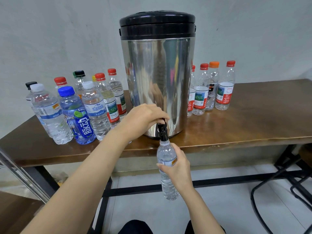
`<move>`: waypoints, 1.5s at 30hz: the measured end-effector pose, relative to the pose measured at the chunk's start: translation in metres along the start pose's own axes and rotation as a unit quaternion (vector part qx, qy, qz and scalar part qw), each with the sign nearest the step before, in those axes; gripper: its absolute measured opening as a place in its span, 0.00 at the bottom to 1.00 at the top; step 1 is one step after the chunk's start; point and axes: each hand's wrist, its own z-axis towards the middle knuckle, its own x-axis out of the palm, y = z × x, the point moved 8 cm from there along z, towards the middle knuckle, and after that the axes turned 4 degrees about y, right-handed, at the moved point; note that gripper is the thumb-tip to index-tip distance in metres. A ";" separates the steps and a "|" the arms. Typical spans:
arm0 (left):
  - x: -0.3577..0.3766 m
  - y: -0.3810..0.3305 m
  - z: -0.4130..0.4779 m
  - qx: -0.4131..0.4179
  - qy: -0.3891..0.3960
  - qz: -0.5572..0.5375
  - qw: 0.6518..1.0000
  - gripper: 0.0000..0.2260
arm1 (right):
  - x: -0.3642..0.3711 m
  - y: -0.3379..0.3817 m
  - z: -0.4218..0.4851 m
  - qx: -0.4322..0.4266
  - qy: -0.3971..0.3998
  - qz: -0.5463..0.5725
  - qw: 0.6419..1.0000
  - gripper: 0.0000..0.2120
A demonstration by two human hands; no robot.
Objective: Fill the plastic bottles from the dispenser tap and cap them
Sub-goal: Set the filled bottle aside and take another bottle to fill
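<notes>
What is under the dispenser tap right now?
An uncapped clear bottle, held in the right hand, sits with its mouth right at the tap spout. The left hand covers the tap's lever, and the spout hides any water flow.

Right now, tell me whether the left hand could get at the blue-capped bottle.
Probably yes: the blue-capped bottle stands in the front row, open toward the table edge, but the left hand must first release the tap lever.
</notes>
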 end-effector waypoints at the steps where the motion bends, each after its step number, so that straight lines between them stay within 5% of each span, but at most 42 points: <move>1: 0.003 0.002 0.000 -0.015 0.000 -0.006 1.000 0.10 | 0.000 0.000 0.000 0.001 0.000 0.000 1.000 0.38; 4: 0.003 0.015 -0.012 -0.114 -0.043 -0.097 0.988 0.14 | -0.001 0.000 0.000 0.000 0.000 -0.003 1.000 0.38; 8: 0.004 0.060 -0.055 -0.288 -0.173 -0.162 0.928 0.09 | 0.000 -0.002 0.000 0.005 0.000 -0.005 1.000 0.38; 12: 0.058 0.109 -0.106 -0.439 -0.027 -0.125 0.889 0.12 | 0.002 -0.003 -0.003 0.010 0.004 -0.003 1.000 0.38; 16: 0.094 0.112 -0.125 -0.421 0.068 -0.139 0.894 0.17 | 0.004 -0.005 -0.009 0.015 0.011 -0.004 1.000 0.37; 23: 0.097 0.108 -0.127 -0.431 0.083 -0.086 0.894 0.13 | 0.009 0.002 -0.024 -0.002 0.018 -0.008 1.000 0.36; 27: 0.064 0.090 -0.126 -0.449 -0.041 -0.185 0.873 0.10 | 0.009 0.022 -0.034 -0.027 0.022 0.002 0.999 0.36; 32: -0.004 0.037 -0.113 -0.407 -0.188 -0.423 0.788 0.08 | 0.004 0.069 -0.040 -0.080 0.026 0.030 0.996 0.40; 45: -0.078 -0.014 -0.099 -0.316 -0.169 -0.409 0.839 0.07 | 0.010 0.150 -0.049 -0.174 0.040 0.042 0.983 0.36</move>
